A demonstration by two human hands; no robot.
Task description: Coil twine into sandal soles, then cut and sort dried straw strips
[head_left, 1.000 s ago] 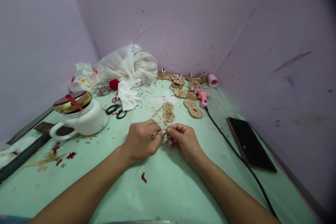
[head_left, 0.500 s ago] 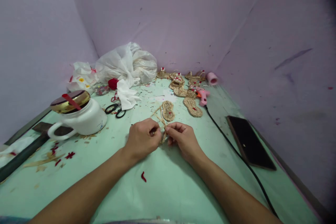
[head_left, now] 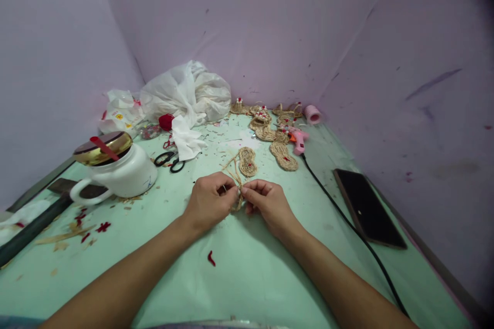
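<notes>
Left grip (head_left: pixel 211 196) pinching straw cord (head_left: pixel 240 183), right grip (head_left: pixel 268 203) pinching it too, coiled sole (head_left: pixel 247 162) just beyond

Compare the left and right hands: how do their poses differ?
The left hand is curled into a loose fist; the right hand pinches with thumb and forefinger. The left hand mostly hides its fingertips; the right hand shows several. Both appear to hold straw strands.

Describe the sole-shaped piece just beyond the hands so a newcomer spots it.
On the green table, find the left hand and right hand holding twine. Just beyond them lies a tan, sole-shaped piece, a red mark near its closer end. Its lookalike to the right sits beside the pink glue gun; this one has loose strands at its left.
</notes>
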